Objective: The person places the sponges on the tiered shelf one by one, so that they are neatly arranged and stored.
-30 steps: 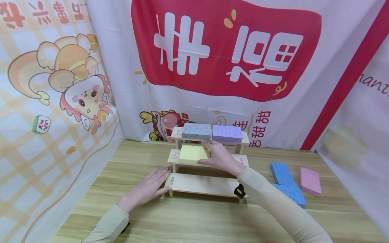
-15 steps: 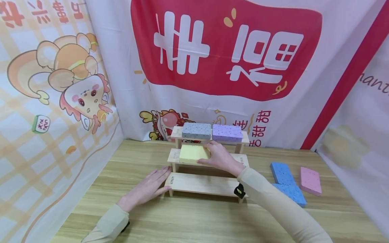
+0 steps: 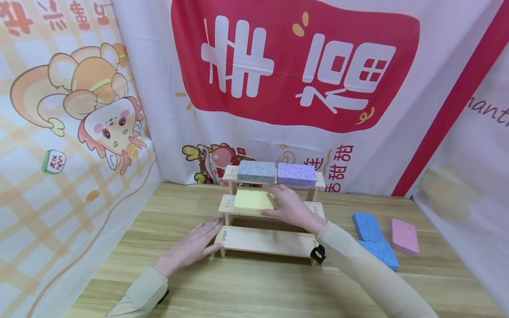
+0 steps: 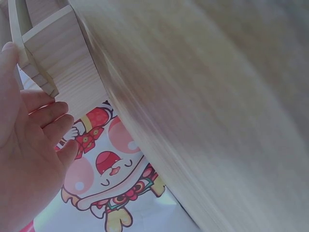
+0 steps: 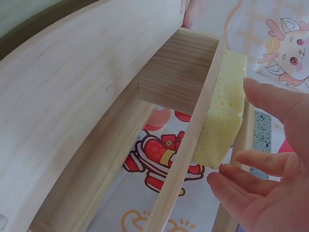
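A yellow sponge (image 3: 253,202) lies flat on the left part of the rack's middle tier. My right hand (image 3: 292,206) holds it by its right end, thumb towards the front and fingers behind. In the right wrist view, the thumb and fingertips (image 5: 222,168) meet the edges of the sponge (image 5: 223,108). My left hand (image 3: 191,248) rests against the left side of the wooden three-tier rack (image 3: 266,240), fingers fairly straight, thumb at the lowest tier's corner. A grey sponge (image 3: 256,171) and a purple sponge (image 3: 296,174) lie side by side on the top tier.
To the right on the wooden table (image 3: 254,291) lie two blue sponges (image 3: 366,226), their ends meeting, and a pink sponge (image 3: 404,237). Printed cloth (image 3: 294,66) hangs behind the rack and along both sides.
My right wrist and forearm have shifted slightly to the right, the thumb nearer the sponge's right corner. The yellow sponge and my left hand look unchanged.
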`<move>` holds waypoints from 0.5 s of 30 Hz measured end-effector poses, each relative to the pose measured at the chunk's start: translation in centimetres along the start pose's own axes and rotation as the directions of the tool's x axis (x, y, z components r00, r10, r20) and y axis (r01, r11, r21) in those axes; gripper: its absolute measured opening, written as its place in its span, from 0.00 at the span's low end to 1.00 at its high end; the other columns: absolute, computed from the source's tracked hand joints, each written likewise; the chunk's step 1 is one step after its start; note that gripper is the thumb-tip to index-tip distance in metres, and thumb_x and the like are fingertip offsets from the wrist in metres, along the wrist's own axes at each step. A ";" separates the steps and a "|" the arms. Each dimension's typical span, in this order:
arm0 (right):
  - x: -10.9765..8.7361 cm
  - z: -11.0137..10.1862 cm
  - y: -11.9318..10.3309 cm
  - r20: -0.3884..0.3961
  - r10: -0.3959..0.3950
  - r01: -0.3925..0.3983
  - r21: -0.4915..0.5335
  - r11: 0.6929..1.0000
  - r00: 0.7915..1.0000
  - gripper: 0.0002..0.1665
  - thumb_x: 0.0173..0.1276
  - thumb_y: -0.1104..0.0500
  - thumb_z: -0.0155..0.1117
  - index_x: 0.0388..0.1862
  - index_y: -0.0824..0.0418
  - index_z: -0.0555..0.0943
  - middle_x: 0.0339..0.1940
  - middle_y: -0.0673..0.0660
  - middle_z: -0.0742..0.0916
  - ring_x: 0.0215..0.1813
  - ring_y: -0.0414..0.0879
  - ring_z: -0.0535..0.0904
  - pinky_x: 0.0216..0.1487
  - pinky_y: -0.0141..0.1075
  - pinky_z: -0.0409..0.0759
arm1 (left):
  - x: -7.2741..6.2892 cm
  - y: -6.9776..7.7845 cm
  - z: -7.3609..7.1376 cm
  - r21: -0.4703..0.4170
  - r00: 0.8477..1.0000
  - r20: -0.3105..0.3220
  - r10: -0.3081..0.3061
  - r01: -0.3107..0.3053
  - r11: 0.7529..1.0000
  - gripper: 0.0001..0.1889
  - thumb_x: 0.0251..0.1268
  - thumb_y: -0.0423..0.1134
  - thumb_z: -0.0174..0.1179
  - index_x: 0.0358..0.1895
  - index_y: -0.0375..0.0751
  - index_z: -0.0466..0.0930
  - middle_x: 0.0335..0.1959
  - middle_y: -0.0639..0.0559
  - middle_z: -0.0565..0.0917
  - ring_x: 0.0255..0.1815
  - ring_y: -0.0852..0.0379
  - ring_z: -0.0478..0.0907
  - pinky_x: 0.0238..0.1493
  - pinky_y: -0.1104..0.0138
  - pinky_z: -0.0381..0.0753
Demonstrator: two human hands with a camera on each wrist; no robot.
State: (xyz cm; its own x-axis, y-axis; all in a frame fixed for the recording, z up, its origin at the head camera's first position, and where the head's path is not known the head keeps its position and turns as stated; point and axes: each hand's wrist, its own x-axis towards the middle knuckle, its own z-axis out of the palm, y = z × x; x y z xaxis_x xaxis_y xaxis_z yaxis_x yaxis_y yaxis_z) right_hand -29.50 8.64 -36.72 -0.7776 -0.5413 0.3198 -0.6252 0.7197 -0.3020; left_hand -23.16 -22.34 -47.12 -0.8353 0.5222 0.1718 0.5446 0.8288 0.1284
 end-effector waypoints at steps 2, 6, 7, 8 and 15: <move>-0.4 -0.2 0.1 -0.025 -0.010 0.011 0.015 1.000 1.000 0.40 0.55 0.45 0.77 0.61 0.67 0.78 0.56 0.62 0.85 0.56 0.54 0.81 0.59 0.47 0.84 | 0.0 0.0 0.0 0.001 1.000 -0.001 0.003 -0.003 1.000 0.39 0.75 0.60 0.46 0.76 0.33 0.56 0.78 0.38 0.58 0.79 0.42 0.59 0.79 0.47 0.58; -1.5 -0.8 0.1 -0.066 -0.013 0.018 0.075 0.997 0.998 0.40 0.55 0.47 0.78 0.61 0.67 0.78 0.57 0.62 0.84 0.56 0.55 0.81 0.59 0.49 0.84 | 0.0 0.1 0.0 0.002 1.000 -0.002 0.005 -0.005 1.000 0.39 0.75 0.60 0.46 0.76 0.33 0.56 0.78 0.37 0.59 0.79 0.42 0.60 0.79 0.46 0.59; -1.7 -0.9 0.1 -0.074 -0.010 0.016 0.084 0.996 0.997 0.39 0.55 0.47 0.78 0.61 0.67 0.78 0.57 0.62 0.84 0.57 0.55 0.81 0.60 0.49 0.84 | 0.0 0.1 0.0 0.001 1.000 -0.003 0.005 -0.005 1.000 0.39 0.75 0.60 0.46 0.76 0.33 0.56 0.78 0.37 0.60 0.79 0.42 0.60 0.79 0.46 0.59; -2.0 -1.1 0.1 -0.081 -0.009 0.016 0.090 0.996 0.997 0.39 0.55 0.47 0.78 0.61 0.67 0.78 0.58 0.62 0.84 0.58 0.56 0.81 0.61 0.50 0.83 | 0.0 0.1 0.0 -0.002 1.000 -0.004 0.004 -0.004 1.000 0.39 0.75 0.60 0.46 0.76 0.33 0.56 0.78 0.37 0.60 0.79 0.42 0.60 0.79 0.46 0.58; -3.4 -1.8 0.8 -0.127 -0.020 0.032 0.087 0.996 0.992 0.36 0.57 0.48 0.77 0.59 0.66 0.79 0.55 0.62 0.85 0.56 0.55 0.82 0.59 0.48 0.85 | -0.1 0.2 -0.2 -0.020 1.000 -0.003 -0.003 0.003 1.000 0.39 0.75 0.59 0.46 0.76 0.32 0.57 0.78 0.37 0.59 0.79 0.41 0.59 0.80 0.46 0.57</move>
State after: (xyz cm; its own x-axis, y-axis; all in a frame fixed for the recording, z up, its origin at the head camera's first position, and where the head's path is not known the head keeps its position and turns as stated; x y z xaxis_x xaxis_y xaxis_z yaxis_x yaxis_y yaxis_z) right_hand -27.22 11.82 -36.45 -0.7499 -0.4960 0.4378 -0.6529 0.6614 -0.3691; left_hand -22.96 -22.23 -46.92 -0.8365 0.5193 0.1748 0.5437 0.8261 0.1479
